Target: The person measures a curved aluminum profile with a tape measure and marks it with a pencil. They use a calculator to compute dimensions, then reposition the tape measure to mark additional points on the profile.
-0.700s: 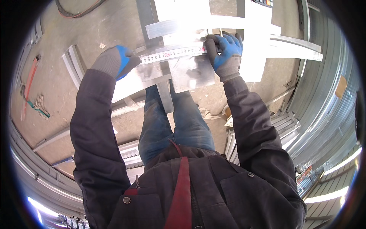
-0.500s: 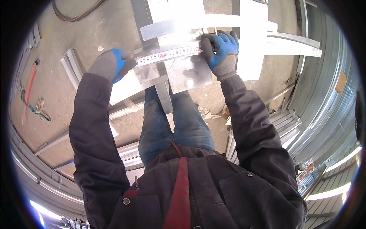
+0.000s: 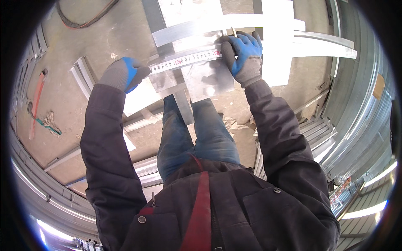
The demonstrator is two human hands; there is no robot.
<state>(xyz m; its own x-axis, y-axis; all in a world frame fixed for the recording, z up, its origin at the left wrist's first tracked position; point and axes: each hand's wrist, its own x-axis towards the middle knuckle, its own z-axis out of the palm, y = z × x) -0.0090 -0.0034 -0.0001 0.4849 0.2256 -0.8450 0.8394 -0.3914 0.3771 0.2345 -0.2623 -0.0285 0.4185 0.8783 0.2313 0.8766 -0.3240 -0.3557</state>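
Tape measure (image 3: 184, 60) is already stretched across the metal sheet (image 3: 207, 79), left hand (image 3: 124, 73) and right hand (image 3: 245, 54) fingers clamped on its ends, no mark visible yet.

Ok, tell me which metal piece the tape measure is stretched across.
The small shiny metal plate under the tape measure, between both gloved hands; the long profiles lie beyond it.
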